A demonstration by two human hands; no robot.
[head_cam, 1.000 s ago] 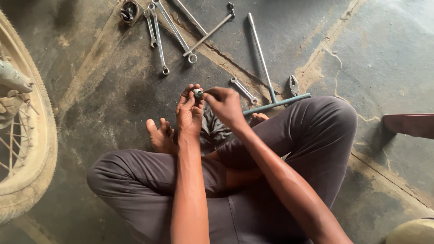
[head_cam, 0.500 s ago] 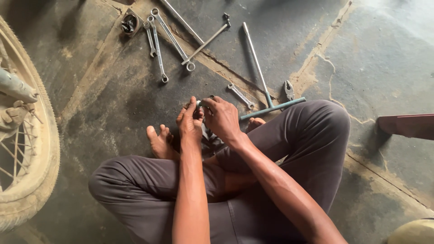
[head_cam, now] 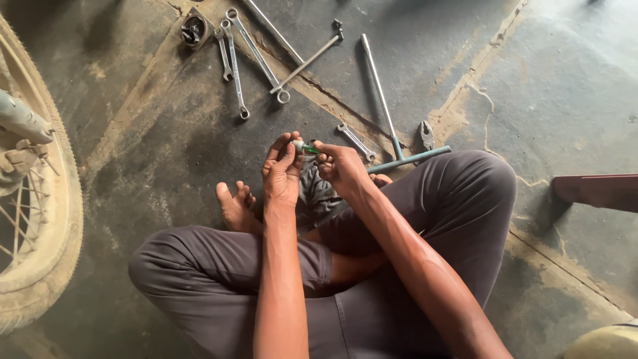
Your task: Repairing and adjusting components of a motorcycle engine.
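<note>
I sit cross-legged on a concrete floor. My left hand [head_cam: 282,171] and my right hand [head_cam: 340,166] meet in front of my knees. Between their fingertips is a small metal part with a green end [head_cam: 303,147], pinched from both sides. A dark rag [head_cam: 318,193] lies on my lap under the hands. My bare foot [head_cam: 235,207] rests just left of the left hand.
Several wrenches [head_cam: 234,56] and a long T-handle bar [head_cam: 384,100] lie on the floor beyond my hands, with pliers [head_cam: 426,135] and a small round part [head_cam: 193,29]. A dusty spoked wheel [head_cam: 46,219] stands at the left. A reddish board [head_cam: 598,189] lies at right.
The hands have stayed together, turning the small part slightly; its green end now shows between the fingertips. The view has shifted a little.
</note>
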